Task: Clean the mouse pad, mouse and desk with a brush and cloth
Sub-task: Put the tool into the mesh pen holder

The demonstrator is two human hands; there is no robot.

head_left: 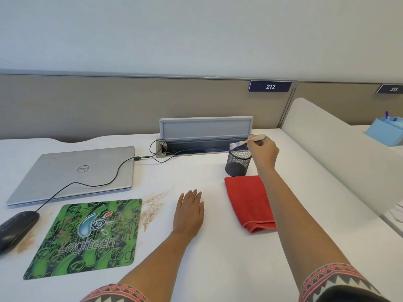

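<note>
Here the right hand (262, 152) pinches the wooden handle of the brush (248, 141) between thumb and fingers, the pale bristles pointing left and hanging just above the rim of the mesh pen cup (238, 162). The left hand (189, 211) lies open and flat, palm down, on the desk (207, 253). The red cloth (248, 201) lies folded between the two hands, just short of the cup, untouched.

The work sits well to the left of the flat hand: sandy grit (150, 209) is strewn just beyond its thumb side, the green mouse pad (87, 237) lies farther left, and the mouse (16, 226) farthest, with more dust beside it.

The step in hand looks like fetching the brush. To do it well, lift the bristles clear of the cup so it does not tip, shift the grip lower on the handle for control, then carry it across and sweep with short strokes toward one heap, not outward. The mouse cable (91, 184) and laptop (74, 173) are close; keep grit away from them.
</note>
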